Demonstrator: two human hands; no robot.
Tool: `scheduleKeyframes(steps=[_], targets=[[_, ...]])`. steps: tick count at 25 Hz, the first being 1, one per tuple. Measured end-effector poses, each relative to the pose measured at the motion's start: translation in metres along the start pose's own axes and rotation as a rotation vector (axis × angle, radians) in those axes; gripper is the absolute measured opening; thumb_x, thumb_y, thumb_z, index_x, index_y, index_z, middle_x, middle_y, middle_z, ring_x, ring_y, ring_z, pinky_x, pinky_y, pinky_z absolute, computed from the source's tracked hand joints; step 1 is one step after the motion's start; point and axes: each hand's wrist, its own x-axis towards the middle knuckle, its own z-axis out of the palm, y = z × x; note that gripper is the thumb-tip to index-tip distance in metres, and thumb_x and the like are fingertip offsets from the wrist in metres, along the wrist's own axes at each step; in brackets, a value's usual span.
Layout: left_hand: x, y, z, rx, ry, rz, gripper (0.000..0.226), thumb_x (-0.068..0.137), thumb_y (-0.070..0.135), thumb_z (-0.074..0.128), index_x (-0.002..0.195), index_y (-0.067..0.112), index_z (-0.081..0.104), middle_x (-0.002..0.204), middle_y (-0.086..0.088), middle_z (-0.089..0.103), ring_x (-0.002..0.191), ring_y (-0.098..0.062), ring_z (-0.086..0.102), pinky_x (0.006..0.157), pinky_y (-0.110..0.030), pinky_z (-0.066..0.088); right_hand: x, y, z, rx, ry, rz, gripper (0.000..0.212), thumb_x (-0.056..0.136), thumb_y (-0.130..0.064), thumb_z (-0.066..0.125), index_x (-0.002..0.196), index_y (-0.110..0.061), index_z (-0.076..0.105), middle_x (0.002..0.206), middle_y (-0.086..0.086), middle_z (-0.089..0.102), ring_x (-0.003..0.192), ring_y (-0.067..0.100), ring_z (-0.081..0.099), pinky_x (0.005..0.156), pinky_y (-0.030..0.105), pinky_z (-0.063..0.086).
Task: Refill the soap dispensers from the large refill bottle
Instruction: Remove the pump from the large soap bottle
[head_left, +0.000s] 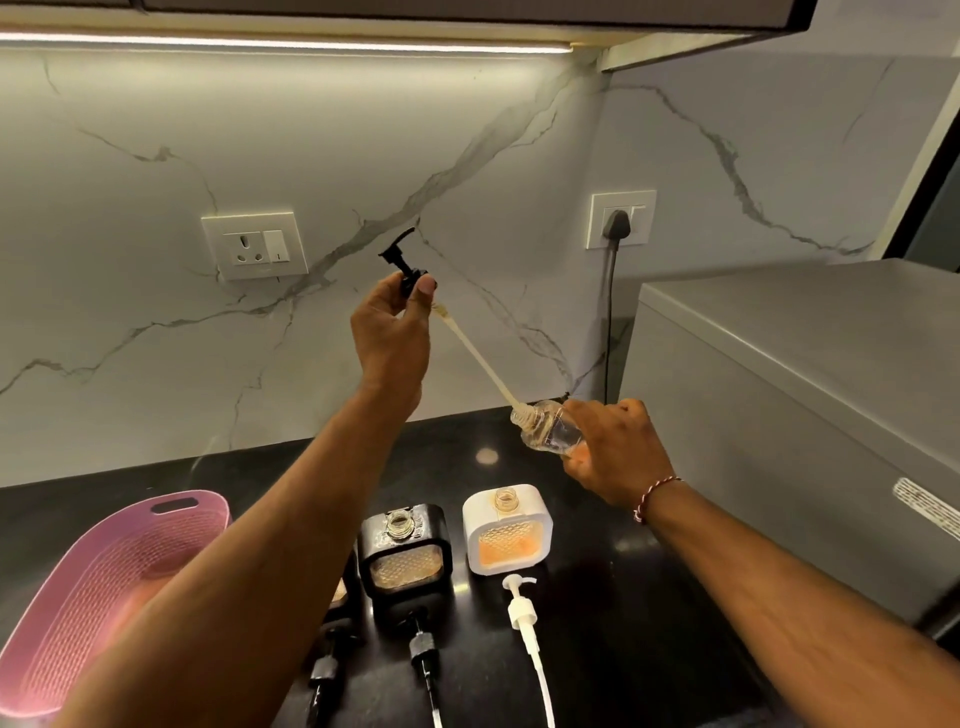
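Step in hand, I'd judge: getting the pump out of the clear bottle (545, 434), prob. the refill one. L hand (395, 338) is pinching the black pump (401, 260) w/ thumb & fingers, up high. Its long pale tube (478, 358) is slanting down, tip at the bottle's mouth. R hand (615, 449) is gripping the tilted bottle, fingers wrapped round. Next: clear the tube w/o drips, then pour into open necks. Black dispenser (405, 564) & white dispenser (506, 535), squarish w/ patterned fronts, are standing on the glossy dark counter (613, 597).

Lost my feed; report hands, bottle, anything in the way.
Left hand pinches black pump, tube tip at bottle mouth. Right hand grips tilted bottle. Nothing blocking.
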Motion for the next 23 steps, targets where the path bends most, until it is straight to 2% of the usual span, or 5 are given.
scheduleKeyframes(steps=[7,15,18,20,23], targets=[[-0.012,-0.019,-0.021,0.127,0.074,-0.011,0.026,0.093,0.025,0.063,0.114,0.009,0.064,0.1,-0.002,0.068,0.093,-0.011,0.065,0.083,-0.019,0.053,-0.015,0.002,0.002,-0.047,-0.116,-0.015,0.058,0.078,-0.044,0.068,0.128,-0.021,0.049,0.11,0.002,0.065,0.091,0.019,0.06,0.089,0.031,0.037],[-0.022,-0.054,-0.016,0.124,0.287,-0.455,0.033,0.088,0.036,0.068,0.098,0.005,0.068,0.073,0.002,0.058,0.063,-0.008,0.052,0.055,-0.02,0.043,-0.036,0.016,-0.007,0.282,-0.007,0.292,0.045,0.079,-0.042,0.069,0.115,-0.023,0.049,0.105,-0.001,0.064,0.087,0.017,0.06,0.08,0.031,0.039],[-0.032,-0.068,0.009,0.243,0.166,-0.499,0.031,0.085,0.037,0.071,0.09,0.006,0.07,0.074,-0.001,0.062,0.067,-0.014,0.057,0.059,-0.026,0.048,-0.048,0.03,-0.015,0.363,0.051,0.466,0.051,0.075,-0.04,0.072,0.115,-0.02,0.048,0.109,0.003,0.064,0.09,0.022,0.062,0.085,0.043,0.048],[-0.049,-0.08,0.03,0.393,0.013,-0.501,0.028,0.084,0.042,0.071,0.077,0.015,0.068,0.074,-0.002,0.065,0.073,-0.019,0.063,0.073,-0.037,0.055,-0.054,0.04,-0.018,0.366,0.087,0.543,0.054,0.073,-0.04,0.073,0.116,-0.02,0.047,0.11,0.004,0.065,0.089,0.024,0.063,0.082,0.047,0.051],[-0.086,-0.094,0.064,0.679,-0.241,-0.431,0.033,0.082,0.052,0.068,0.068,0.021,0.066,0.068,0.003,0.066,0.073,-0.017,0.063,0.091,-0.043,0.045,-0.06,0.054,-0.025,0.368,0.116,0.605,0.053,0.073,-0.04,0.074,0.115,-0.02,0.048,0.109,0.006,0.066,0.088,0.028,0.064,0.079,0.047,0.053]])
